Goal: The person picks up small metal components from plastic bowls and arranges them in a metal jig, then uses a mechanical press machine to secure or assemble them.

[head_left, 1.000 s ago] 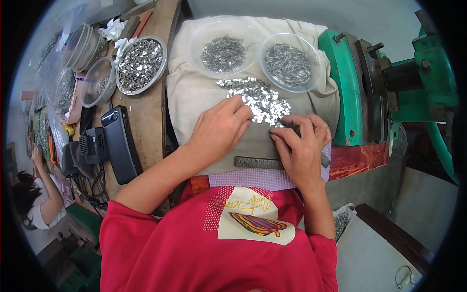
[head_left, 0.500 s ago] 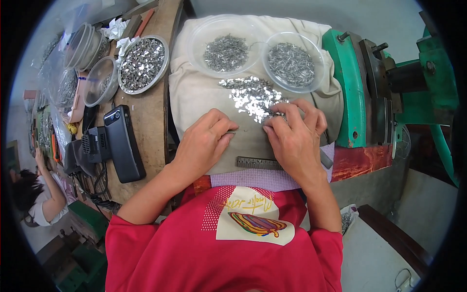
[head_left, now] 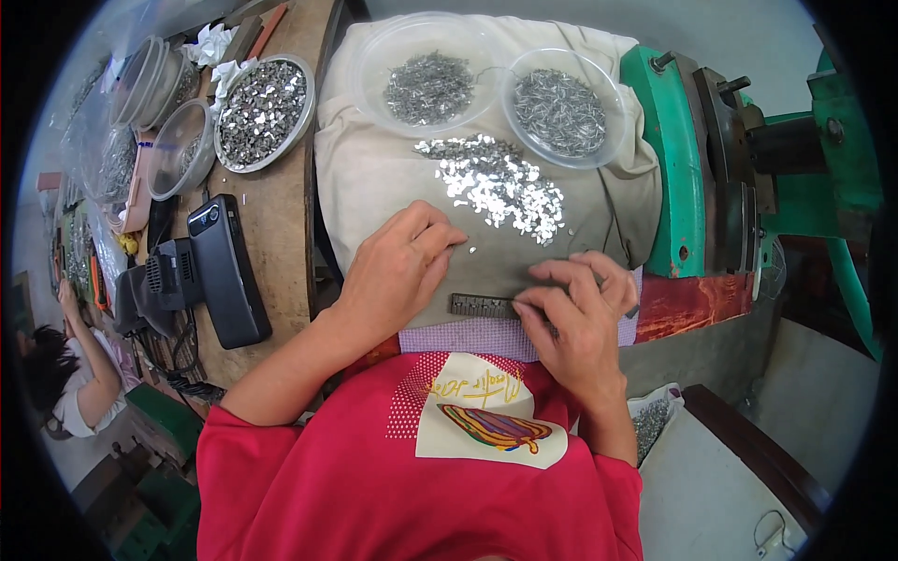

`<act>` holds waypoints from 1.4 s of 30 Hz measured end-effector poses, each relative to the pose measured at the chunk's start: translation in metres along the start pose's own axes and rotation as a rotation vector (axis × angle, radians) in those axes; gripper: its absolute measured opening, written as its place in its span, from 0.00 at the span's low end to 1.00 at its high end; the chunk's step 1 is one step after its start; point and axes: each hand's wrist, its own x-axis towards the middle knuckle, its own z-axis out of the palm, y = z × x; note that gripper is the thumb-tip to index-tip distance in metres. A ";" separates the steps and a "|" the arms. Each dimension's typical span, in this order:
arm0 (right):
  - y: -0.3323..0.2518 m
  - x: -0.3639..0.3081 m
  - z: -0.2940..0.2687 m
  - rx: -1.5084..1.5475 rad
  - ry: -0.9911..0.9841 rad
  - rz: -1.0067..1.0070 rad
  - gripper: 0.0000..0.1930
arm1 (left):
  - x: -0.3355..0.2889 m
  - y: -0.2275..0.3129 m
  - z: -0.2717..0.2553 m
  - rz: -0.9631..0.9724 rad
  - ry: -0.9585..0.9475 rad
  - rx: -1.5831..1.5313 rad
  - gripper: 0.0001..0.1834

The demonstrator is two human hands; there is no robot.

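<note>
Over the beige cloth [head_left: 365,187], my left hand [head_left: 398,266] is closed, thumb and index finger together at the tips. Whatever sits in that pinch is too small to make out. A single small shiny flake [head_left: 472,250] lies just right of these fingertips. Nearer to me, a dark slotted metal bar [head_left: 482,305] lies crosswise, and my right hand [head_left: 582,323] has its curled fingers and thumb on it, covering its right portion. Beyond both hands spreads a pile of small shiny metal flakes [head_left: 505,192].
Two clear tubs of thin metal pieces [head_left: 430,89] [head_left: 561,112] stand behind the pile. At left, a wooden bench [head_left: 281,206] carries a bowl of metal flakes [head_left: 265,112] and a black device [head_left: 229,271]. A green machine [head_left: 669,168] borders the right. Another person [head_left: 84,374] works far left.
My right hand has drawn back from the flake pile toward me, onto the slotted bar. The left hand stays nearly in place. The view has shifted slightly.
</note>
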 end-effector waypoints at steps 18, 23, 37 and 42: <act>0.022 0.065 0.033 -0.042 0.032 -0.228 0.05 | -0.003 0.001 0.006 0.102 0.021 0.142 0.08; 0.016 0.069 0.030 -0.081 0.024 -0.201 0.07 | -0.023 0.012 -0.009 0.118 0.036 0.042 0.09; 0.002 0.007 -0.003 -0.076 0.044 -0.043 0.07 | -0.035 0.016 0.004 0.067 -0.025 -0.026 0.09; -0.001 -0.013 0.004 -0.047 0.009 -0.003 0.07 | -0.035 0.017 0.003 0.039 -0.074 -0.044 0.11</act>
